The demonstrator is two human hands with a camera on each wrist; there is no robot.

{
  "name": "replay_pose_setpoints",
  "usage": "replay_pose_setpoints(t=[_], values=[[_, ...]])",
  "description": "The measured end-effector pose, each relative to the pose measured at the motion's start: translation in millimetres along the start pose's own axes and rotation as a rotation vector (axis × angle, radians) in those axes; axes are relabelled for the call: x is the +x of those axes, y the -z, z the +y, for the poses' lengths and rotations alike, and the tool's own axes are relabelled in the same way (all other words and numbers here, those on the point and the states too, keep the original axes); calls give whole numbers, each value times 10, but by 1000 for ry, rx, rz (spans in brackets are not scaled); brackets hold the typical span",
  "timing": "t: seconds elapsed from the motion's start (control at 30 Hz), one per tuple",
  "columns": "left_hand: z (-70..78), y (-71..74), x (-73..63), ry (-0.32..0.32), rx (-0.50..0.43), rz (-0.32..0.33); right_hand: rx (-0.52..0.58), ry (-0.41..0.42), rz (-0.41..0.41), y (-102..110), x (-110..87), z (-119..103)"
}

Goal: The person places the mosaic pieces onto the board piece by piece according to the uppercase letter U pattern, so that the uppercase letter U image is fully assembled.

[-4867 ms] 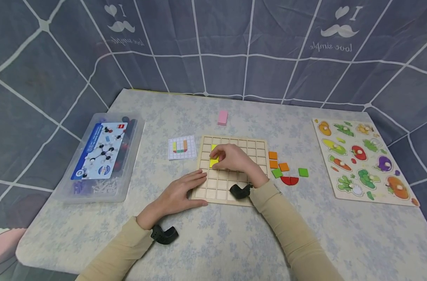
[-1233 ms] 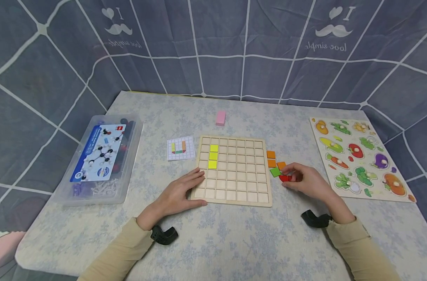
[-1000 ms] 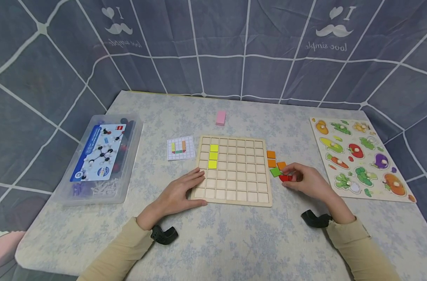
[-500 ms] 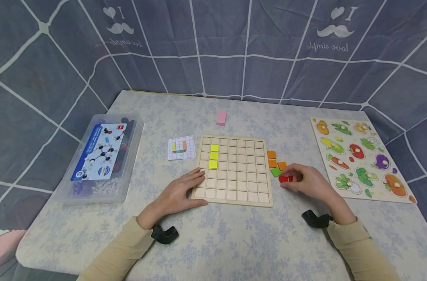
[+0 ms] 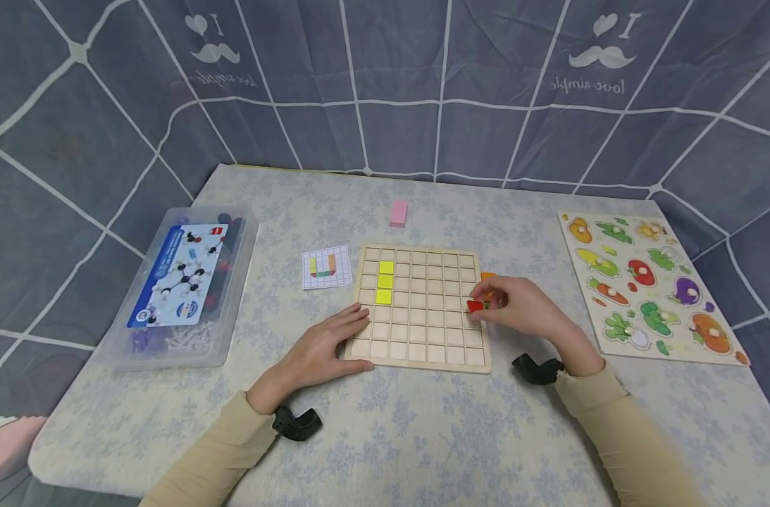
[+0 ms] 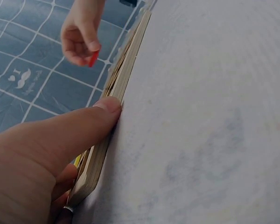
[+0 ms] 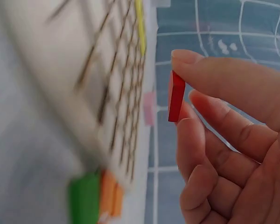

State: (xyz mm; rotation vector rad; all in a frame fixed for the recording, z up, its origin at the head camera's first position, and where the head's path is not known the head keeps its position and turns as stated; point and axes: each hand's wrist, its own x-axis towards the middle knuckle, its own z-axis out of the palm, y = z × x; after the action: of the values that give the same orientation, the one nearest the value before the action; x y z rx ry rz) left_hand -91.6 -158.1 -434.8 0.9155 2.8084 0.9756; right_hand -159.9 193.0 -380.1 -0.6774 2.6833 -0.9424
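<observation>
The left hand (image 5: 321, 348) lies flat-fingered at the near left corner of the wooden grid board (image 5: 435, 360), thumb against the near edge, resting on the frame and clenching nothing. The right hand (image 5: 518, 304) pinches a red piece (image 5: 475, 306) between thumb and fingers; in the head view it appears over the board's right edge, and the right wrist view shows it apart from the cells, edge-on.

Three yellow tiles (image 5: 385, 282) fill the second column from the left, from the second row down to the fourth. A pattern card (image 5: 327, 267) lies left of the board, printed with a yellow column, an orange column, and a green base with red ends. A green piece (image 7: 84, 198) and orange pieces (image 7: 107, 193) lie beside the board's right edge, partly hidden by the right hand from above.

The step in hand seems to be bringing over a red corner, the yellow side being already laid. Going by the card, the next move probably calls for reaching left to the cell beneath the lowest yellow tile, turning the curve outward, and lowering the piece flat without nudging its neighbour.
</observation>
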Motion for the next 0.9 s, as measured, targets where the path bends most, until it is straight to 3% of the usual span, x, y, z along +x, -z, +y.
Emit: replay_pose_setpoints(t=[0.47,0.9], values=[[-4,-4,-9,3,1,7,67,132,-133,-289,526,-546],[-14,-4,-1,1,7,3,122,74,-191,-617,825,-777]])
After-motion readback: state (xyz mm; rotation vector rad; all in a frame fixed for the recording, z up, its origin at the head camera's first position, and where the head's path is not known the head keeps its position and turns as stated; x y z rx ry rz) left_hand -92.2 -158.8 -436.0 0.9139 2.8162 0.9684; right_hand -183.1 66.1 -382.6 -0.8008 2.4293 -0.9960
